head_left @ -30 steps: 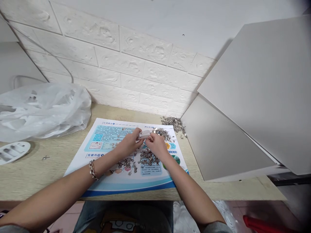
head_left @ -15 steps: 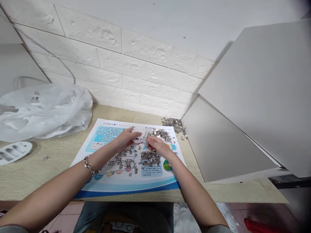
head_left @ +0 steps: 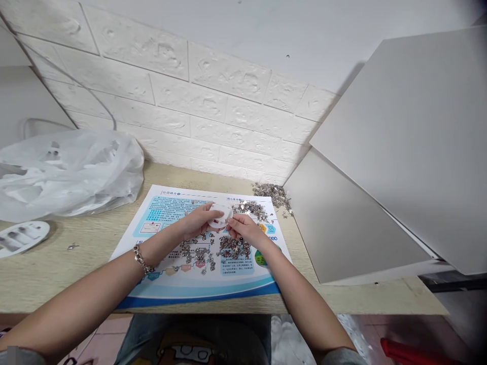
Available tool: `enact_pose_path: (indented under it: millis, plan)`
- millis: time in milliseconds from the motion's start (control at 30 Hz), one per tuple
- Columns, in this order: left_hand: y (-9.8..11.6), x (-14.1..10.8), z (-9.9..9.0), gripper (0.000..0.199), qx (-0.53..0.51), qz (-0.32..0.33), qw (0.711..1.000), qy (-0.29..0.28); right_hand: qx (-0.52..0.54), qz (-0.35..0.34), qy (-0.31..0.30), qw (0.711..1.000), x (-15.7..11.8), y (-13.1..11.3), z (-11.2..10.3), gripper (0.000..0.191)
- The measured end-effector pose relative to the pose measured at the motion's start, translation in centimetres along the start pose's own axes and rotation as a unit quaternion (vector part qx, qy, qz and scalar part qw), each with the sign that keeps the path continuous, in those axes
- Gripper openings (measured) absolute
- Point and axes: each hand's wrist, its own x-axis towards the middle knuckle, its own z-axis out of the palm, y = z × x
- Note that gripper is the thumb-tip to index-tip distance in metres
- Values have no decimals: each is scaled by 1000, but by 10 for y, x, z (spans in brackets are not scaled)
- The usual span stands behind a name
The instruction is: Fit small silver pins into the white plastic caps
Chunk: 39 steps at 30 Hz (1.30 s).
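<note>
Holding: the left hand (head_left: 196,223) grips a small white round plastic piece (head_left: 219,216) by its edge, tilted up above the printed sheet (head_left: 167,210).
Right hand: the right hand (head_left: 243,229) is just beside that piece, fingertips pressed together as if pinching something tiny; what lies between them is too small to tell.
Where the piece is: held off the counter (head_left: 53,266), over the middle of the sheet, between the two hands.
Metal parts: small shiny metal parts (head_left: 232,248) lie scattered and heaped on the sheet below the hands; a second heap (head_left: 272,192) sits at the sheet's far right corner against the grey board (head_left: 342,223).
Left side: a crumpled clear plastic bag (head_left: 68,170) rests near the wall, and a white tray (head_left: 21,238) with recesses lies at the counter's edge, a stray metal bit (head_left: 71,247) near it.
Progress: judging by the heaps, most parts are loose and unsorted; only the one white piece is in hand, so the greater share of the work looks left to do.
Wrist: a bracelet (head_left: 140,259) sits on the left arm.
</note>
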Motion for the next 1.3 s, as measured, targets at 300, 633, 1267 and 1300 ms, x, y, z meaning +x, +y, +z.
enact_pose_path:
  millis: [300,633,1267,1300]
  plan:
    - [-1,1,1,31,31,20,999,17,-36,-8,0,999,1,0,0,41]
    - [0,-2,4,34,147,86,983,75,-153,-18,31,988,-5,-10,-1,37]
    - [-2,2,-7,28,268,163,945,92,-288,-14,97,953,-7,-20,5,35]
    - [-3,2,-8,28,266,165,946,88,-288,-11,98,952,-7,-19,5,35]
